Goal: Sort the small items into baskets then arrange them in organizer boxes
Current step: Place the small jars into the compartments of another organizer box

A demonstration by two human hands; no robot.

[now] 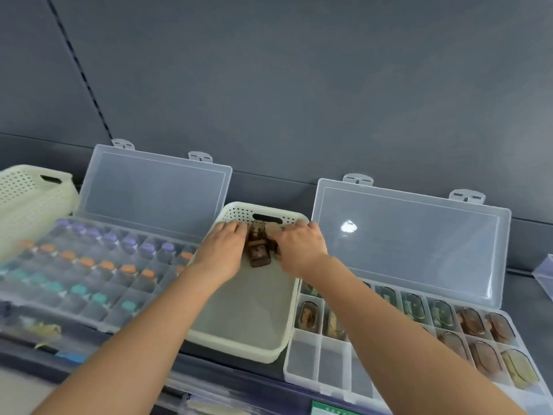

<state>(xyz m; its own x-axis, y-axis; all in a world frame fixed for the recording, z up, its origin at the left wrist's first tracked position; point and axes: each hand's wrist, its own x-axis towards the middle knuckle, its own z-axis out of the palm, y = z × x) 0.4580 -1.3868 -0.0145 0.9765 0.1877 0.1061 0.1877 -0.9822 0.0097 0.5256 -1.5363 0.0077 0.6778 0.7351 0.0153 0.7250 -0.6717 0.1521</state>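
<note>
A cream perforated basket (239, 339) sits in the middle between two clear organizer boxes. At its far end lie a few brown translucent clips (258, 248). My left hand (223, 250) and my right hand (299, 247) reach into the basket on either side of the clips, fingers curled around them. The left organizer box (98, 319) holds small vials with purple, orange and teal caps. In the right organizer box (317, 372), oval brown and greenish clips fill most compartments; the front left ones hold nothing.
Both box lids (155, 187) (413, 244) stand open against the grey wall. A second cream basket (27, 193) stands at the far left. A clear object (546, 272) shows at the right edge. More clear boxes lie along the near edge.
</note>
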